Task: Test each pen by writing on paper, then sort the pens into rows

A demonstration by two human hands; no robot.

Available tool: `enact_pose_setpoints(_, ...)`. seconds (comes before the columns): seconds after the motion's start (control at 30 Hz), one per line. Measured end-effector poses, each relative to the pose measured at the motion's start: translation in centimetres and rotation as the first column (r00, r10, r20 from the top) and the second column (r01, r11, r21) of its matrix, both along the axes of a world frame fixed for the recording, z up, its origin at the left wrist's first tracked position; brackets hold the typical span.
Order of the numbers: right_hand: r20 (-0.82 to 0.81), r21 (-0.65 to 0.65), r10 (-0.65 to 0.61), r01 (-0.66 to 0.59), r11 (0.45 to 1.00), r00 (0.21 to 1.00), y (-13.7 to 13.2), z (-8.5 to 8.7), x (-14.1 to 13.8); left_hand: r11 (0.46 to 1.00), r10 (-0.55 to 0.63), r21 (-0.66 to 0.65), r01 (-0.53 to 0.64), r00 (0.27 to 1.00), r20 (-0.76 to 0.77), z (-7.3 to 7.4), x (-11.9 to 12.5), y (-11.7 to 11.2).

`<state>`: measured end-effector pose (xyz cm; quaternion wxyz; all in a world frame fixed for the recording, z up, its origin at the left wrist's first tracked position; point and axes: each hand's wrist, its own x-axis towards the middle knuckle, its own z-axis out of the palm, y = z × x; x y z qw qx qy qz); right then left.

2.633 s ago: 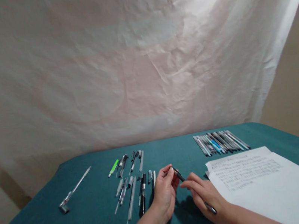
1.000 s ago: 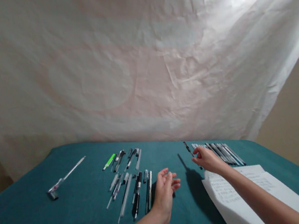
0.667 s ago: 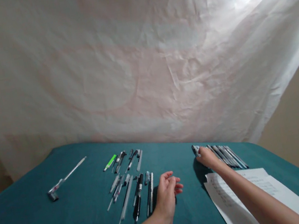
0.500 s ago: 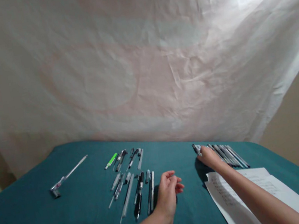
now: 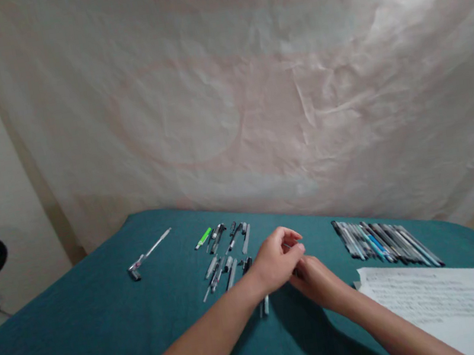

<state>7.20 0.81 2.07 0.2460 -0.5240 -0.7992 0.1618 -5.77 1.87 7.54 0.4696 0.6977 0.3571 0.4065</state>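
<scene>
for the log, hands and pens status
Left hand beside right hand, grips unclear. Slim black, grey, blue pens rowed right. Left forearm overlaps black and clear pen parts.

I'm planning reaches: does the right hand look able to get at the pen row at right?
Likely yes: between the right hand and the pen row, only green cloth shows.
</scene>
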Motion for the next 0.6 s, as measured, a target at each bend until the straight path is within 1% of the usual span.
enact_pose_setpoints(0.03,0.019,0.028,0.058,-0.058,0.998,0.998,-0.8,0.2,-1.0,0.998,0.003,0.058,0.005,0.991,-0.135,0.6,-1.0,0.6)
enact_pose_setpoints(0.1,0.068,0.047,0.184,-0.187,0.981,0.981,-2.2,0.6,-2.5,0.988,0.036,0.155,0.024,0.926,-0.375,1.3,-2.9,1.6)
enact_pose_setpoints(0.13,0.092,0.048,0.235,-0.24,0.97,0.968,-2.8,0.8,-3.1,0.981,0.077,0.193,0.019,0.875,-0.477,1.5,-3.7,1.9)
enact_pose_setpoints(0.17,0.115,0.05,0.274,-0.281,0.958,0.955,-3.3,0.9,-3.5,0.977,0.119,0.213,0.007,0.809,-0.575,1.5,-4.3,2.1)
enact_pose_setpoints(0.23,0.155,0.058,0.318,-0.329,0.942,0.935,-3.9,1.0,-4.1,0.973,0.189,0.231,-0.025,0.662,-0.725,1.3,-5.0,2.3)
enact_pose_setpoints(0.27,0.171,0.065,0.326,-0.341,0.938,0.93,-4.1,0.9,-4.3,0.972,0.206,0.232,-0.035,0.601,-0.772,1.3,-5.2,2.2)
enact_pose_setpoints(0.3,0.184,0.072,0.33,-0.347,0.935,0.926,-4.3,0.8,-4.4,0.973,0.211,0.229,-0.038,0.558,-0.803,1.2,-5.2,2.1)
enact_pose_setpoints(0.33,0.194,0.078,0.331,-0.351,0.933,0.923,-4.3,0.7,-4.4,0.974,0.208,0.225,-0.033,0.532,-0.821,1.2,-5.2,2.0)
enact_pose_setpoints(0.43,0.214,0.092,0.317,-0.342,0.935,0.924,-4.5,0.4,-4.4,0.977,0.19,0.212,-0.013,0.498,-0.846,1.5,-4.9,1.5)
enact_pose_setpoints(0.5,0.216,0.1,0.283,-0.31,0.945,0.934,-4.5,0.2,-4.3,0.978,0.187,0.209,-0.006,0.473,-0.861,1.6,-4.7,1.1)
enact_pose_setpoints(0.6,0.215,0.11,0.175,-0.202,0.973,0.961,-4.4,-0.2,-4.0,0.977,0.189,0.212,-0.001,0.451,-0.872,1.3,-4.4,0.8)
